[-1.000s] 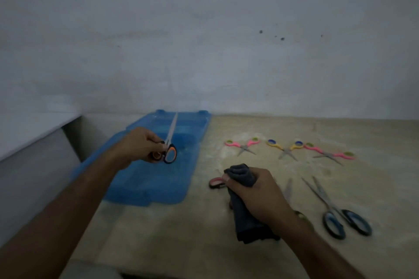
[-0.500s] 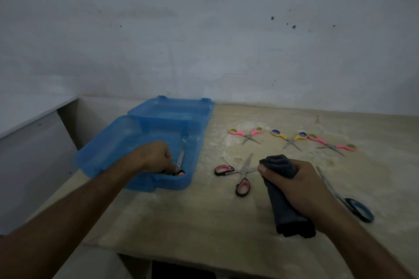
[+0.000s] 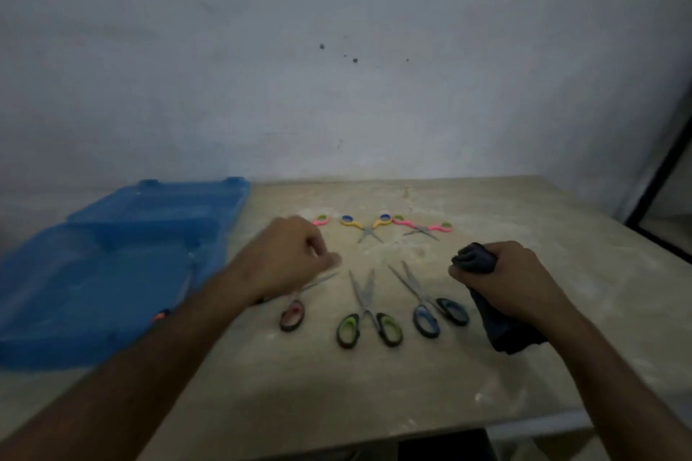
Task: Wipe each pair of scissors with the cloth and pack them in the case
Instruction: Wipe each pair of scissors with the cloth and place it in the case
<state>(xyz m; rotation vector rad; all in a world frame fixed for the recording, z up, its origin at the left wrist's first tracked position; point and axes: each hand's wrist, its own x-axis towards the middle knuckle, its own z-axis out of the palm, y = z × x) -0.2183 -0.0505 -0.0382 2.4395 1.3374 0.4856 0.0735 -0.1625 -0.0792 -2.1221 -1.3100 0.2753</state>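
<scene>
on the pale table (image 3: 430, 378), six pairs of scissors lie in two rows. nearest, from left to right: a red-handled pair (image 3: 294, 312), a green-and-black pair (image 3: 369, 322) and a blue-and-black pair (image 3: 434, 309), all with blades pointing far. farther back sit a yellow pair with blue loops (image 3: 365, 225), a pink pair (image 3: 425, 228) to its right, and one more pink handle (image 3: 321, 221) showing just past the left hand's knuckles. the left hand (image 3: 290, 254) hovers above the red-handled pair's blades, blurred, its fingers loosely curled and holding nothing. the right hand (image 3: 501, 275) sits to the right of the blue-and-black pair, fingers wrapped round a dark cloth (image 3: 498, 326), which bunches out above the fist and hangs to the table below. at the far left the blue case (image 3: 112, 266) lies open, lid folded back toward the wall; an orange-handled pair (image 3: 159, 315) is partly visible at its near right edge, beside the left forearm.
</scene>
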